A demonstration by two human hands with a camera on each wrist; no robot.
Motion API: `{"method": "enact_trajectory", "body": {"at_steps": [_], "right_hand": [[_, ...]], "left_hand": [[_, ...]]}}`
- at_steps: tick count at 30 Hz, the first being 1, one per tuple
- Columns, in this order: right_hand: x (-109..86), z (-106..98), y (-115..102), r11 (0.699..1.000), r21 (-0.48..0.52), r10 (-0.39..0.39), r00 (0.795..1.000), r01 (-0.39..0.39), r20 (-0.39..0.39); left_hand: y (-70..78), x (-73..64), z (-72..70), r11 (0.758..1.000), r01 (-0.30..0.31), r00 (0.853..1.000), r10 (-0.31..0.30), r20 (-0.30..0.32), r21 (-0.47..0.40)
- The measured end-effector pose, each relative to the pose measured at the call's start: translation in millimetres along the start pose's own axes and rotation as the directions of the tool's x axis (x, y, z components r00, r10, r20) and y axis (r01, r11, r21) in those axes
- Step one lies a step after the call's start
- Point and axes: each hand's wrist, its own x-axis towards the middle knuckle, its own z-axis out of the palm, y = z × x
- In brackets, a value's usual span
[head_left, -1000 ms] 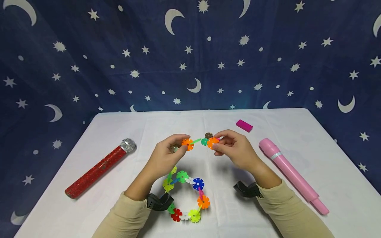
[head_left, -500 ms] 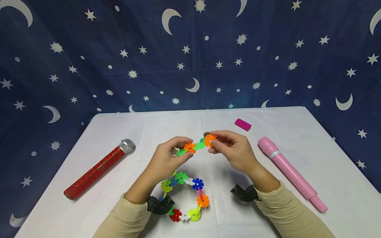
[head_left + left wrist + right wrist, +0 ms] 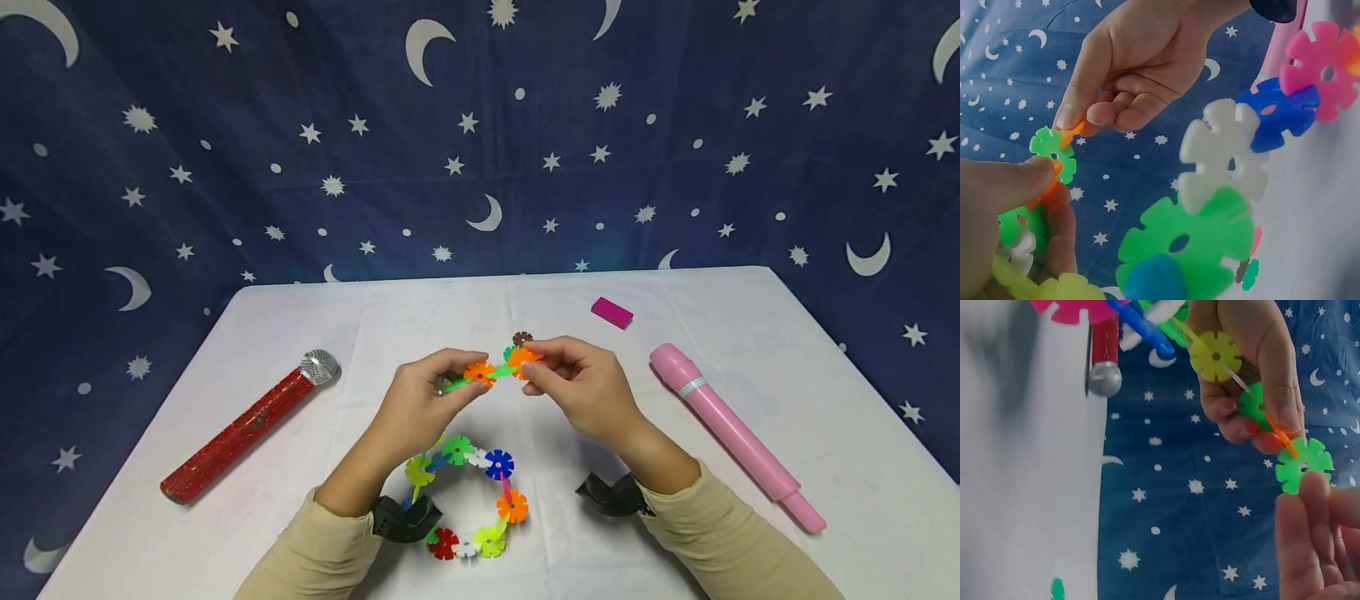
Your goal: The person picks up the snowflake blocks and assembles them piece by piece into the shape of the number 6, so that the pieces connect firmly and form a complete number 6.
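Note:
My left hand (image 3: 423, 396) pinches an orange notched plastic disc (image 3: 478, 372) between thumb and fingers. It is joined in a chain of colourful slotted discs, with a green disc (image 3: 1054, 147) sticking out beyond it. From the right, my right hand (image 3: 581, 383) pinches another orange disc (image 3: 522, 361), its edge right at the green disc. The rest of the chain curves below the hands, with a blue disc (image 3: 498, 464), a red disc (image 3: 443, 543) and a yellow disc (image 3: 491, 542) among several others. My left hand and wrist strap hide part of it.
Loose brown (image 3: 522, 338) and teal (image 3: 510, 353) discs lie on the white table (image 3: 360, 317) behind the hands. A red microphone (image 3: 247, 429) lies left, a pink microphone (image 3: 735, 433) right. A magenta block (image 3: 612, 312) sits toward the back. A starry curtain (image 3: 300, 100) stands behind.
Both hands have drawn closer together, the right moving left. The orange disc in my right hand, earlier apart from the green disc, now meets it. The green disc has turned.

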Motion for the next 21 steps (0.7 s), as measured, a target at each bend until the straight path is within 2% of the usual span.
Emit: {"method": "enact_trajectory", "body": {"at_steps": [5,9,11,13,14,15,18,20,21], "right_hand": [[-0.3,3.4,2.8,1.000,0.017,0.004,1.000,-0.004,-0.010],[4.3,1.6,10.4,0.996,0.072,0.046,0.998,-0.050,0.052],[7.6,-2.5,16.3,0.996,0.031,0.078,0.992,-0.081,0.097],[11.9,-9.8,26.9,0.986,-0.124,0.128,0.984,-0.112,0.123],[13.8,-14.5,33.1,0.965,-0.231,0.158,0.978,-0.124,0.133],[15.7,-19.4,39.6,0.930,-0.341,0.193,0.971,-0.136,0.141],[20.3,-32.9,59.8,0.784,-0.601,0.313,0.935,-0.154,0.169],[21.1,-38.8,69.6,0.721,-0.680,0.368,0.906,-0.135,0.210],[21.2,-40.8,73.5,0.707,-0.695,0.393,0.891,-0.133,0.229]], "left_hand": [[-1.1,0.3,1.1,1.000,-0.007,1.000,0.007,-0.003,-0.006],[-5.0,2.1,0.1,1.000,0.025,1.000,-0.025,-0.002,-0.014],[-7.6,3.3,-1.1,0.998,0.065,0.998,-0.065,-0.014,-0.022],[-9.8,4.6,-2.1,0.992,0.115,0.993,-0.116,-0.019,-0.045],[-10.9,5.2,-2.3,0.989,0.138,0.990,-0.139,-0.019,-0.060],[-11.8,5.7,-2.4,0.984,0.158,0.987,-0.160,-0.015,-0.076],[-14.2,7.0,-0.8,0.968,0.207,0.978,-0.207,0.013,-0.144],[-15.0,7.7,1.9,0.953,0.227,0.974,-0.227,0.023,-0.201],[-14.9,8.0,3.7,0.944,0.237,0.971,-0.237,0.026,-0.229]]}}
